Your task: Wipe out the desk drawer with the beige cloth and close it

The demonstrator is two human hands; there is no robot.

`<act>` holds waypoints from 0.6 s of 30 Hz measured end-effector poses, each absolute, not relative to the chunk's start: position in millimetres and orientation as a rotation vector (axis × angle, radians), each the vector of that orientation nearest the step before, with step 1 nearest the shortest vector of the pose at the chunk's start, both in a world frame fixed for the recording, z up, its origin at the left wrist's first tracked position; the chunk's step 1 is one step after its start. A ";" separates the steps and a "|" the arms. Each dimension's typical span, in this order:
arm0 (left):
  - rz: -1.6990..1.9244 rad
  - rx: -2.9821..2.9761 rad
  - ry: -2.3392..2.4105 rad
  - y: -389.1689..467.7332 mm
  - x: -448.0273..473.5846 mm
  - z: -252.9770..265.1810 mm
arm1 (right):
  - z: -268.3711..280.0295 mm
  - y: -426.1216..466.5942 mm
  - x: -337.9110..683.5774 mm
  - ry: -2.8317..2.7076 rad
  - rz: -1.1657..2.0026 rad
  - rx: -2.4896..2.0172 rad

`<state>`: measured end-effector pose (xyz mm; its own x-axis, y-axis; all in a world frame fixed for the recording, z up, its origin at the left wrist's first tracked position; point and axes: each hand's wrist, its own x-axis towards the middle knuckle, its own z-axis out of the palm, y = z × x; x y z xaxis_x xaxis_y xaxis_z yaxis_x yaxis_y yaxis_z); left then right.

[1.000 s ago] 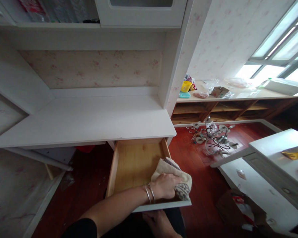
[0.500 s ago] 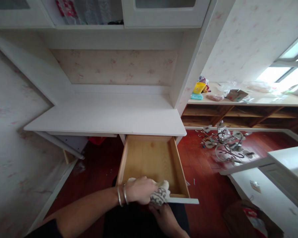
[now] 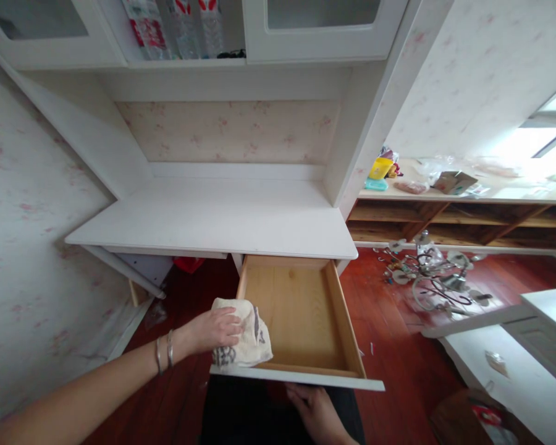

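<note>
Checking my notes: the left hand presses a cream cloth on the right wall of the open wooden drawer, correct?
Not quite. In the head view the left hand presses the cream cloth on the left wall of the open wooden drawer, near its front corner.

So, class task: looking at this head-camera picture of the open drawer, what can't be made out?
- Left hand: its palm is hidden by the cloth.
- Right hand: fingertips hidden under the drawer front; wrist cut off by the bottom edge.
- Items on the wooden counter: too small and washed out by window glare.

Cream, grey-patterned cloth (image 3: 248,334); pale-wood drawer (image 3: 296,309)
</note>
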<state>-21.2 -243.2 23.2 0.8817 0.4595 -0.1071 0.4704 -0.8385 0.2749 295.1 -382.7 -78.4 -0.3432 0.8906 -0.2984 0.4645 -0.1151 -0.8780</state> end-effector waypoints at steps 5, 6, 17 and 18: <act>0.034 2.822 0.731 -186.6 -28.7 -5.1 | -78.1 -385.5 293.3 -1.761 1.432 -1.507; 0.047 2.840 0.789 -173.1 -27.0 -8.0 | -76.8 -385.7 292.7 -1.760 1.432 -1.515; 0.154 2.883 1.101 -107.4 -2.1 -8.9 | -70.0 -386.6 290.6 -1.749 1.405 -1.602; 0.150 2.876 1.093 -115.0 -3.3 -8.7 | -70.8 -386.6 291.0 -1.752 1.406 -1.604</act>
<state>-3.3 -115.0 -8.7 0.7437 0.6649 0.0690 0.6590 -0.7466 0.0916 291.0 -386.6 -70.8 -0.2771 0.9007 -0.3345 0.5216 -0.1513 -0.8396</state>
